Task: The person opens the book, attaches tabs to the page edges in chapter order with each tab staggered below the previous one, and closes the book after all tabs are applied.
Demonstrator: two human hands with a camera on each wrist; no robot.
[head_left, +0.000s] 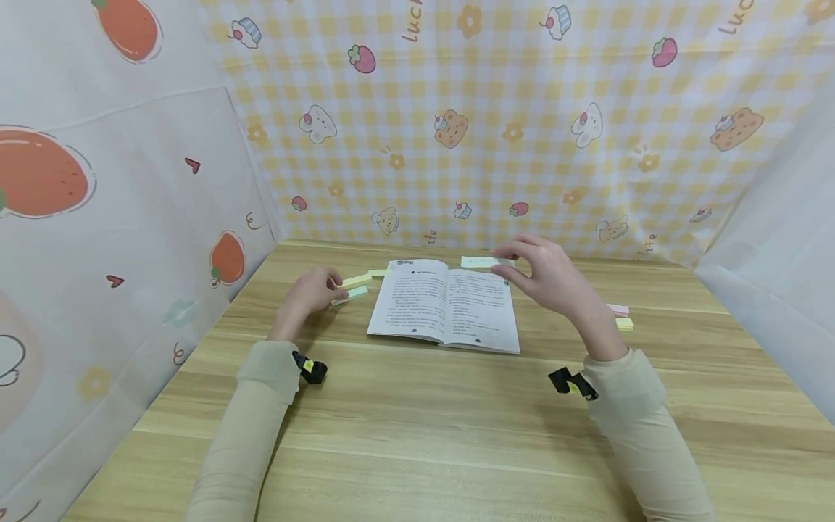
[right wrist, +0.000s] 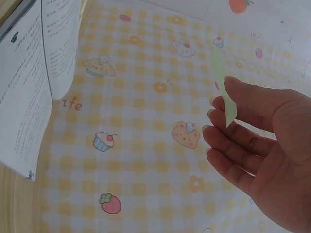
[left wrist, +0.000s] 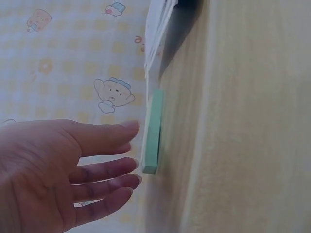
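Pinches a pale green strip (right wrist: 221, 87) near one end between thumb and fingers of the right hand (head_left: 551, 279), with the free part sticking out to the left of that hand, by the far edge of the open book (head_left: 483, 319). Bends somewhat in the right wrist view, so could curl, fold over or land crooked after too loose a pinch or a late twist of the wrist. Might also cling to a fingertip if tacky at the gripped end, or cover print if lowered too far onto the right page. Holds nothing visible in the left hand, (head_left: 312, 291) with fingers relaxed and parted just beside a green pad (left wrist: 154, 131); cannot tell touching from merely close. Could skid that pad along the table (head_left: 424, 420) with a sideways push, or disturb the yellow strips (head_left: 356, 280) just ahead of the left hand, through crowding. Might knock the pink pad (head_left: 618, 309) and yellow pad (head_left: 625, 325), both to the right of the right hand, by swinging the right sleeve (head_left: 626, 380) too wide.
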